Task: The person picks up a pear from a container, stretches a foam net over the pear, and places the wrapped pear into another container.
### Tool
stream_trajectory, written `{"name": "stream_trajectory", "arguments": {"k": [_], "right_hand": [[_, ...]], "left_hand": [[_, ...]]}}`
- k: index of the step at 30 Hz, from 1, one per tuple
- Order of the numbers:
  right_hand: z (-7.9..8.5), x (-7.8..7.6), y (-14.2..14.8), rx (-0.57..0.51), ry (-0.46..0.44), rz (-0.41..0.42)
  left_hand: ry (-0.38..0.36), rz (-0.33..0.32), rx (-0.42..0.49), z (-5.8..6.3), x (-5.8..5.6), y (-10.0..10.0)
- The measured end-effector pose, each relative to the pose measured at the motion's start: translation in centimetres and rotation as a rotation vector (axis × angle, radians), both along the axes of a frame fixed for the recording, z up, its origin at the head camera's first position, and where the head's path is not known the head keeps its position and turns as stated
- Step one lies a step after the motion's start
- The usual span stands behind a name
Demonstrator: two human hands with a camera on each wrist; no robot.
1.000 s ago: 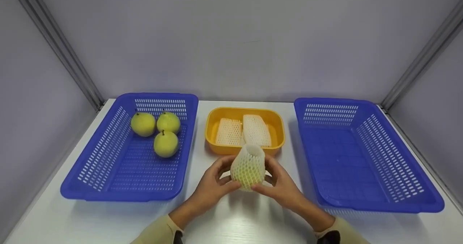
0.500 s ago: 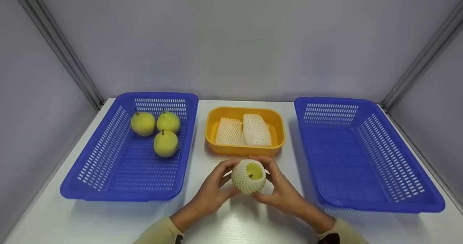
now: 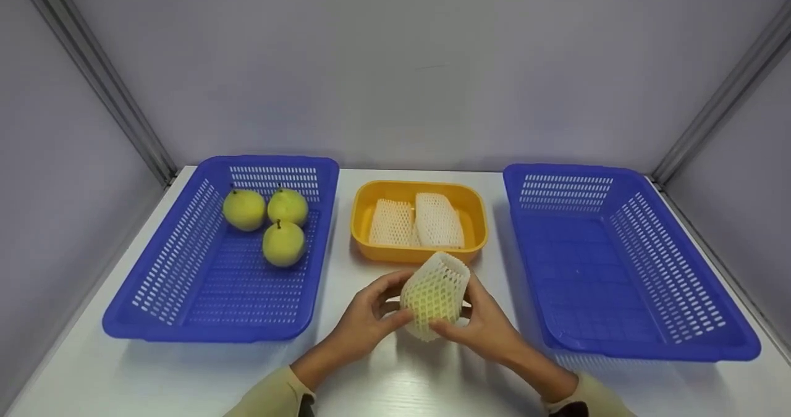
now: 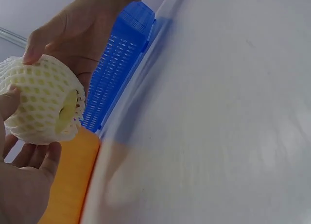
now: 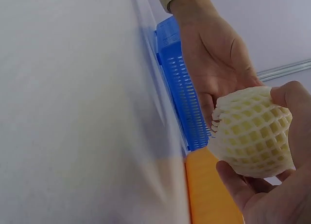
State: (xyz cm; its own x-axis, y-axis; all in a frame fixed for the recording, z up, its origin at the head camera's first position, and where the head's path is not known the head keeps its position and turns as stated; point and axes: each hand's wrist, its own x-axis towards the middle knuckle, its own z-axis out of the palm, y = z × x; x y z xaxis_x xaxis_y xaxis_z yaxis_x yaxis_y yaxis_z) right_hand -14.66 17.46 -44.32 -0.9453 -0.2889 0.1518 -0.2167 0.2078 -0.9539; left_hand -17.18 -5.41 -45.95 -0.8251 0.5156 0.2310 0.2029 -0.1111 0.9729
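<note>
Between both hands is a yellow-green pear in a white foam net sleeve (image 3: 434, 296), held above the white table in front of the orange tub. My left hand (image 3: 363, 323) grips its left side, thumb at the front. The right hand (image 3: 485, 323) holds the opposite side with its thumb on the net. The sleeve's open collar tilts up and to the right in the head view. In the left wrist view, the pear's bare end shows through one opening of the foam net (image 4: 39, 95). Fingers behind the fruit are partly hidden in the head view.
On the left, a blue basket (image 3: 247, 333) holds three pears (image 3: 283, 244). Two flat foam sleeves (image 3: 437, 220) lie in the orange tub (image 3: 395, 255) at the middle back. Another blue basket (image 3: 587, 281) stands on the right. Grey walls (image 3: 395, 65) enclose the back and sides.
The wrapped pear tips toward me, showing its stem end, then tips back with the collar upward and leaning right. Both hands keep hold throughout; baskets and tub stay put.
</note>
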Motion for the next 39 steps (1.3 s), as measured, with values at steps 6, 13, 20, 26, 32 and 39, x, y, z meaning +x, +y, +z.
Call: {"name": "stream_trajectory", "arguments": {"k": [6,13,20,26,32,39], "right_hand": [[1.8,1.0,0.1,-0.088,-0.101,-0.01],[5.2,1.6,1.0,-0.088,-0.069,-0.02],[8.5,1.8,2.6,-0.032,-0.042,-0.078],[10.9,0.9,4.5,0.032,-0.021,-0.121],[13.0,-0.9,6.8,0.087,-0.003,-0.167],[15.4,-4.1,9.5,0.247,0.071,-0.266]], "left_hand": [[-0.043,0.059,0.053,0.6,0.0,0.5],[-0.142,0.188,0.112,1.1,-0.5,1.3],[-0.24,0.141,0.068,1.3,-0.5,2.3],[-0.306,0.03,0.018,2.2,-0.2,4.0],[-0.391,-0.007,-0.041,3.1,0.1,6.9],[-0.482,-0.132,-0.143,4.1,1.0,11.1]]}}
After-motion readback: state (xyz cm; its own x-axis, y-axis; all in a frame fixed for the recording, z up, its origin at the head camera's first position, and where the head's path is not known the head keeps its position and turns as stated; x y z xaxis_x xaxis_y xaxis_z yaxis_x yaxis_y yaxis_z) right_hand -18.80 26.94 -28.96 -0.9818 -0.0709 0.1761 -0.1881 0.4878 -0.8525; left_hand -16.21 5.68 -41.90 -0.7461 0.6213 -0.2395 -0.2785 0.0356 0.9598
